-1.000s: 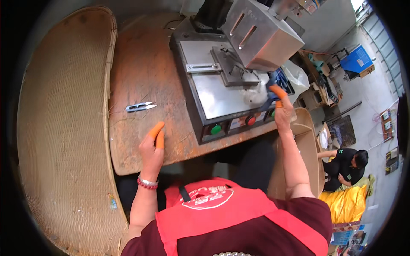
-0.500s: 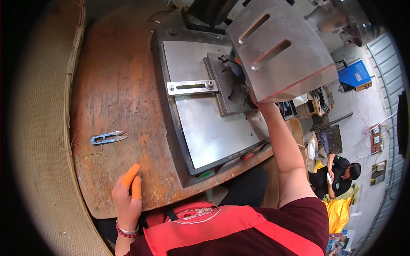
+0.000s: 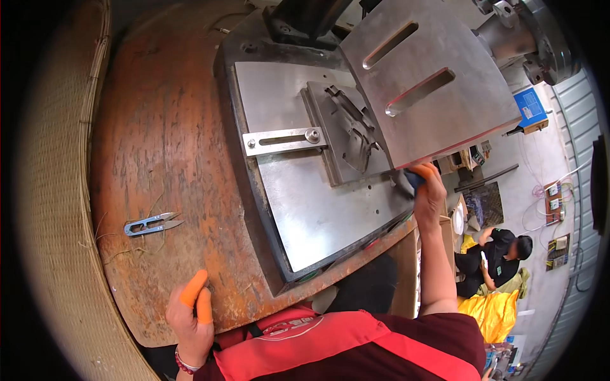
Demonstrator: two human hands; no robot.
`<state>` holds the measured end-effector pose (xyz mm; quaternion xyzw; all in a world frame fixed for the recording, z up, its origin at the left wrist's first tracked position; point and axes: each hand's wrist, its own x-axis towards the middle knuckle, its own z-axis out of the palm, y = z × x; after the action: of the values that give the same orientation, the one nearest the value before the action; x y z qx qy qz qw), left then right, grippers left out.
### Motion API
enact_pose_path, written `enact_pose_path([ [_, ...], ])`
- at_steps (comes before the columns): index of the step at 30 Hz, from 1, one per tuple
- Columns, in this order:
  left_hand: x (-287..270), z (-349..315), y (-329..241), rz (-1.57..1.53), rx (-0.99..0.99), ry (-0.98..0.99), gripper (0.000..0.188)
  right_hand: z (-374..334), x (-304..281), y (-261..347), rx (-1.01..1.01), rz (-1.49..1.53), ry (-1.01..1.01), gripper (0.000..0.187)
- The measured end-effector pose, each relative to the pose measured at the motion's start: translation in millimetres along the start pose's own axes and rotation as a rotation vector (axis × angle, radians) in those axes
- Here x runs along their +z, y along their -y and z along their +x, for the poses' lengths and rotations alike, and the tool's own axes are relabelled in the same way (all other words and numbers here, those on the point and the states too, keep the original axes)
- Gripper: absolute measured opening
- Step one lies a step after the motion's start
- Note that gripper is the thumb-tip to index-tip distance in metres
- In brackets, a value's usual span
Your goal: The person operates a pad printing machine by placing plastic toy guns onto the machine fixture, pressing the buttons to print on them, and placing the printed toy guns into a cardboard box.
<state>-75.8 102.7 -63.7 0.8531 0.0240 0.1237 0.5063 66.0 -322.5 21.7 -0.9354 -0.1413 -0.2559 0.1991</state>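
Note:
My right hand (image 3: 432, 195), with orange finger covers, is closed on a blue-and-dark object (image 3: 413, 180) beside the right edge of the steel machine bed (image 3: 298, 228). Its blurred far end is too unclear to name. On the bed lies a metal die block (image 3: 330, 124) with raised, curved dark parts on top. A slotted clamp bar (image 3: 279, 141) with a bolt reaches it from the left. Above the die's right side hangs a thick slotted steel plate (image 3: 438, 76). My left hand (image 3: 190, 324), two fingers in orange covers, is empty at the table's front edge, fingers loosely extended.
Blue thread snips (image 3: 152, 224) lie on the worn wooden table (image 3: 171, 140) near loose threads. A woven mat panel (image 3: 57, 209) borders the left side. At right, a person in black (image 3: 505, 257) sits near a yellow sack (image 3: 495, 314); a blue box (image 3: 530, 108) hangs farther back.
My right hand has come out from under the slotted plate, toward me and to the right, with the blue-and-dark object. The die's top now shows fully. My left hand has hardly moved.

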Motion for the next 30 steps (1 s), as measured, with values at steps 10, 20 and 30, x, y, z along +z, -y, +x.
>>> enact_pose_path([
  [10,4.4,-2.7,-0.6,0.029,0.040,-0.024,0.027,21.1,-40.1,-97.4,0.067,-0.265,-0.205,0.038],
  [20,11.2,-6.0,6.5,0.006,0.092,-0.092,0.026,-25.6,-27.5,-115.2,0.164,-0.076,-0.092,0.050],
  [30,12.4,-1.6,3.7,0.000,0.036,-0.093,0.026,-7.4,-31.1,-54.9,0.002,-0.378,-0.293,0.029],
])
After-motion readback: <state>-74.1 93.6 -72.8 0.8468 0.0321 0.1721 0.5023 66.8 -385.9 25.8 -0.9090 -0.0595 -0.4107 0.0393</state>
